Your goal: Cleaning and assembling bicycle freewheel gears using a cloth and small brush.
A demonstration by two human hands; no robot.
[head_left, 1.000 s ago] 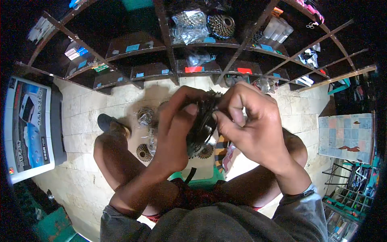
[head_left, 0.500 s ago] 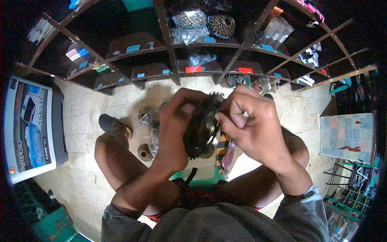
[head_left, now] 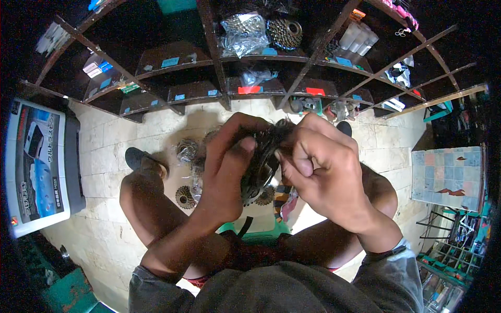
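Note:
In front of me, above the floor, I hold a dark bicycle cassette (head_left: 259, 169) with toothed rings. It is tilted, its face turned partly to the right. My left hand (head_left: 223, 175) grips it from the left, thumb against the near side. My right hand (head_left: 331, 169) is closed, its thumb and curled fingers pinching the cassette's right edge; its fingertips are partly hidden. Below lie a second cassette (head_left: 184, 197) and a plastic-wrapped one (head_left: 186, 151). Another cassette (head_left: 265, 195) shows partly beneath the held one.
A green stool (head_left: 255, 235) sits between my legs. Beside it is an orange-and-black striped item (head_left: 282, 201). A dark wooden shelf (head_left: 214, 67) holds a bagged cassette (head_left: 243, 34) and a bare cassette (head_left: 284, 34). At left stands a printed box (head_left: 39, 167); at right, a tiled panel (head_left: 446, 180).
The cassette has turned to a narrower, more edge-on angle. My right hand has shifted slightly along its edge. The left hand keeps its grip.

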